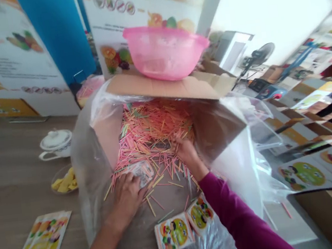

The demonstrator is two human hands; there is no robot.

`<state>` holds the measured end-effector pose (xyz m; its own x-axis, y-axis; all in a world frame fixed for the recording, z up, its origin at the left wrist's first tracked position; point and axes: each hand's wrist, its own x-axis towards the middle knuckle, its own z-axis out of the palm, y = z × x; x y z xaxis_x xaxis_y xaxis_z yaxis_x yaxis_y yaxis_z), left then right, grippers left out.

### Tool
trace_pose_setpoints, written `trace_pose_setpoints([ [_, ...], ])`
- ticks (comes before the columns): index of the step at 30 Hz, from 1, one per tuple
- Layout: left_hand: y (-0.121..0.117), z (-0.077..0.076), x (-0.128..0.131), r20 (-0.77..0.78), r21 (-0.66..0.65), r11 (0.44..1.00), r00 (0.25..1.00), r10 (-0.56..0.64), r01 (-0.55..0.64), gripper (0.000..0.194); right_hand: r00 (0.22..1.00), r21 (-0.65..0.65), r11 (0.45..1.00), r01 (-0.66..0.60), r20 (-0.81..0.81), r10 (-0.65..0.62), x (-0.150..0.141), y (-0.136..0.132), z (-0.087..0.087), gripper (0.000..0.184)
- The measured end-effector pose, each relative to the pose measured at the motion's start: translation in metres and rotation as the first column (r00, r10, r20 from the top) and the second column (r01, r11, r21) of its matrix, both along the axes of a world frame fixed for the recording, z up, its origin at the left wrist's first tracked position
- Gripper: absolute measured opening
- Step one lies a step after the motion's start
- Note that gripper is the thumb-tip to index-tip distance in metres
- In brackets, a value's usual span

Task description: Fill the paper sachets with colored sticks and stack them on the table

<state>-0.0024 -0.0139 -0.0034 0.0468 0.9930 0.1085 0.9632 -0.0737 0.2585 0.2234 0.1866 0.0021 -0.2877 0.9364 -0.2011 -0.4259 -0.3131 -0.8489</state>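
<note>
A heap of thin pink, orange, yellow and green sticks (156, 119) fills an open cardboard box (223, 125) lined with clear plastic, and spills out over its front. My right hand (184, 148) is at the front of the heap, its fingers bunched around some sticks. At the front left, my left hand (127, 194) has its fingers curled at the edge of a small clear plastic bag (143, 171) with some sticks showing in or under it. Two printed packets (175, 234) with fruit pictures lie nearer to me, between my forearms.
A pink plastic basin (166, 51) rests on the box's back flap. On the table's left are a white lidded pot (55, 142), a bowl of yellow pieces (65, 181) and flat printed pouches (43, 242). Clear plastic sheeting (241, 171) drapes the box's sides.
</note>
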Motion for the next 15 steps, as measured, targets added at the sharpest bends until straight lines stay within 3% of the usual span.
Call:
trace_pose_setpoints([
  [3,0.018,-0.003,0.009,-0.128,-0.103,0.994,0.991,-0.04,0.027,0.021,1.0,-0.075,0.997,-0.008,0.001,0.009,0.007,-0.018,-0.009,0.036],
  [8,0.014,-0.002,0.014,-0.234,-0.157,0.986,0.968,-0.088,0.052,0.028,0.999,-0.076,0.997,-0.02,0.034,0.022,0.015,-0.027,-0.014,0.047],
  [11,0.015,0.001,0.015,-0.237,-0.213,0.975,0.966,-0.107,0.055,0.028,0.983,0.156,0.988,-0.006,0.183,-0.022,0.015,-0.029,-0.014,0.056],
  [13,0.017,0.003,0.016,-0.224,-0.236,0.97,0.967,-0.119,0.065,0.03,0.921,0.392,0.918,-0.066,0.378,-0.095,0.015,-0.032,-0.013,0.068],
  [15,0.017,0.004,0.017,-0.224,-0.246,0.967,0.967,-0.121,0.064,0.033,0.833,0.525,0.831,-0.184,0.532,-0.152,0.016,-0.036,-0.015,0.071],
])
